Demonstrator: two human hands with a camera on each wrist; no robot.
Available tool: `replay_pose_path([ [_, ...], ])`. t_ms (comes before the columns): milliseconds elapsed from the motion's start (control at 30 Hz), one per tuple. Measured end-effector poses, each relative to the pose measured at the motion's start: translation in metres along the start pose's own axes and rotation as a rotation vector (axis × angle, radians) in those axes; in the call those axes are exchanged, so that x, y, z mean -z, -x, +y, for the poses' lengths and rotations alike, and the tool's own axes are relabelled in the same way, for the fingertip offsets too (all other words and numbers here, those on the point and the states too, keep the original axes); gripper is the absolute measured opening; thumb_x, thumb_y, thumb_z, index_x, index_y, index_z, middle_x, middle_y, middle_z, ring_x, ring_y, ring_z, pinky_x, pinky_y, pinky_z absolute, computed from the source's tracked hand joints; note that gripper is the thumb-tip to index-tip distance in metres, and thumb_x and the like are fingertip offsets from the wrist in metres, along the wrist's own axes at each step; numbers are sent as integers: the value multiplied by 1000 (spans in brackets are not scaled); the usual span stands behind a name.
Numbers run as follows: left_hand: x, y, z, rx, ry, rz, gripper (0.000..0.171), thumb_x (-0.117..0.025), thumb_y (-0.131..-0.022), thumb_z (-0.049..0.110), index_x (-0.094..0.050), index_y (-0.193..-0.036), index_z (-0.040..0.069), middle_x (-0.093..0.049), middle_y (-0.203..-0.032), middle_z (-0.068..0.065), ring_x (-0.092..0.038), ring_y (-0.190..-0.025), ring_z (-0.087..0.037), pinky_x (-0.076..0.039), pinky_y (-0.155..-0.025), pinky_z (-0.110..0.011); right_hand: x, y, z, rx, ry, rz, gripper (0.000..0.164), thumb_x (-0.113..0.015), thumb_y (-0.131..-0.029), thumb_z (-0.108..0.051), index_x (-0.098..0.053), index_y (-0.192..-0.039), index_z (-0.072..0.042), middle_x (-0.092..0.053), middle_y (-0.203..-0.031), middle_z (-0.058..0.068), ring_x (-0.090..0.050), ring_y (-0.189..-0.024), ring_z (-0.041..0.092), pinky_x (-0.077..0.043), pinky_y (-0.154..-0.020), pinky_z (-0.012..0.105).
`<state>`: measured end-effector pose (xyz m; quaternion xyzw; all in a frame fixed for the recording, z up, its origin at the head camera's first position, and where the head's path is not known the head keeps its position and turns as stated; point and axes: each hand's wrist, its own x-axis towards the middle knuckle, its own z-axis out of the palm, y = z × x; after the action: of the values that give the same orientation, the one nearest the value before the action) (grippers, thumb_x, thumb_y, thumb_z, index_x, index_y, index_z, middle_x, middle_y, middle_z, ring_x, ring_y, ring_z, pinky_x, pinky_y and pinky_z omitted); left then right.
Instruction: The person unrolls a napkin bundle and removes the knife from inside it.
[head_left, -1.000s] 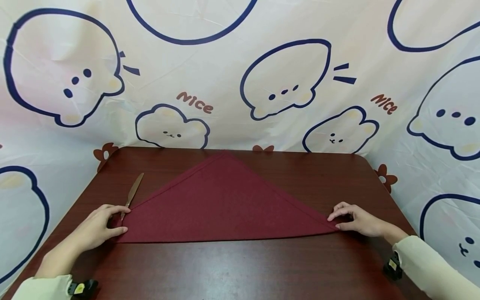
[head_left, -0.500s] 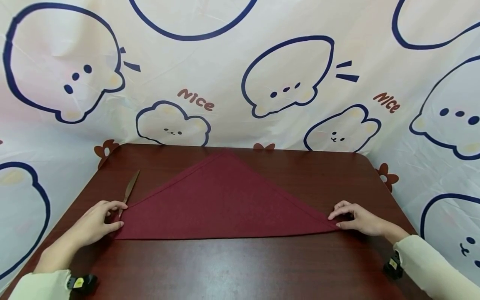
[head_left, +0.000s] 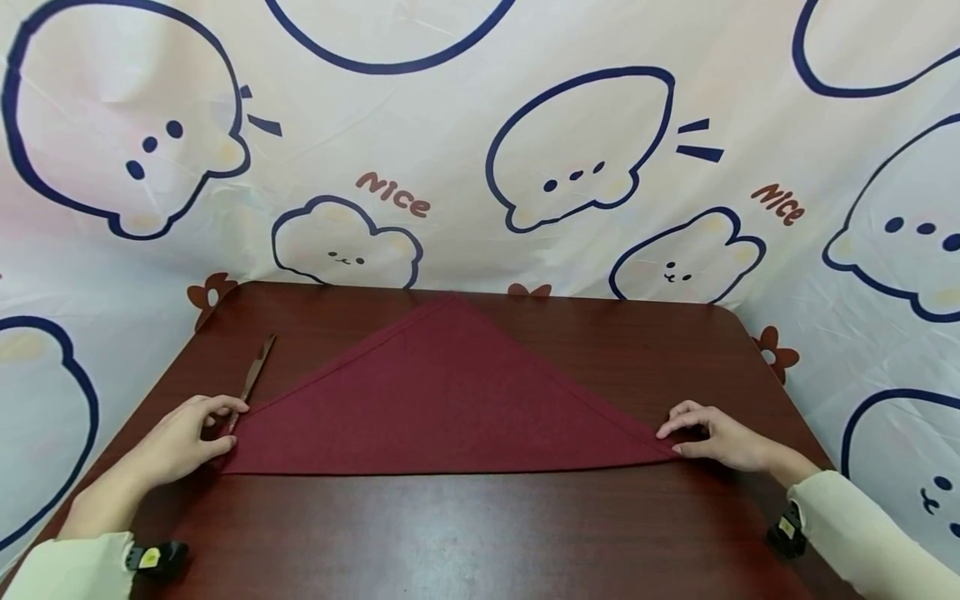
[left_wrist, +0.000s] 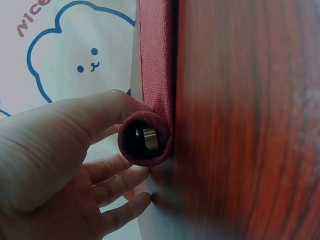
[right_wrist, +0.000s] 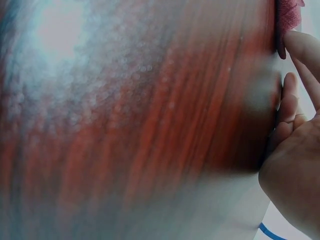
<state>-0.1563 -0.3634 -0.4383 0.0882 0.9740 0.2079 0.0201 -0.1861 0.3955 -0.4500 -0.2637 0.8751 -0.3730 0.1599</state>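
A dark red cloth napkin (head_left: 450, 392) lies as a triangle, its long straight edge toward me. Its left end is rolled into a tube (left_wrist: 129, 119), and a metal end (left_wrist: 150, 139) shows inside the opening. A table knife (head_left: 257, 368) sticks out of the far side of this roll, blade pointing away. My left hand (head_left: 176, 442) holds the roll, thumb near me and fingertips on the far side. At the opposite end, my right hand (head_left: 723, 437) pinches the napkin's right corner (right_wrist: 289, 20) between thumb and fingers, thumb at the very tip.
The dark brown wooden table (head_left: 465, 533) ends at a pale curtain (head_left: 450, 150) printed with blue-outlined animals. The curtain surrounds its back and sides. A camera is strapped to each wrist beside light sleeves (head_left: 75, 562).
My left hand has shifted left with the rolled end and knife, the blade turning narrower to view. The napkin's near edge reaches further left. My right hand stays at its corner.
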Motion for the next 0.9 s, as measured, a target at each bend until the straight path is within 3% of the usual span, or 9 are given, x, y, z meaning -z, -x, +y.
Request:
replay_pose_path([
  [467, 6, -1, -7, -8, -3, 9, 37, -74, -82, 3, -65, -118, 0, -65, -109, -26, -61, -95, -37, -50, -77, -49, -3, 0, -1, 28, 1, 26, 19, -73, -93, -13, -75, -112, -14, -56, -112, 2, -49, -103, -1, -41, -84, 19],
  [700, 11, 1, -16, 15, -5, 13, 37, -73, -82, 3, -63, -118, -3, -65, -107, -29, -62, -95, -42, -51, -78, -56, -2, 0, 1, 17, -7, 16, 19, -72, -93, -13, -75, -112, -14, -56, -113, 3, -48, -103, -1, -41, -84, 20],
  [900, 10, 3, -24, 29, -2, 24, 37, -75, -82, 3, -64, -116, -5, -66, -105, -29, -63, -94, -42, -52, -78, -54, -1, 0, 1, 6, -11, 10, 19, -72, -94, -14, -75, -113, -14, -56, -113, 3, -48, -103, 0, -40, -83, 21],
])
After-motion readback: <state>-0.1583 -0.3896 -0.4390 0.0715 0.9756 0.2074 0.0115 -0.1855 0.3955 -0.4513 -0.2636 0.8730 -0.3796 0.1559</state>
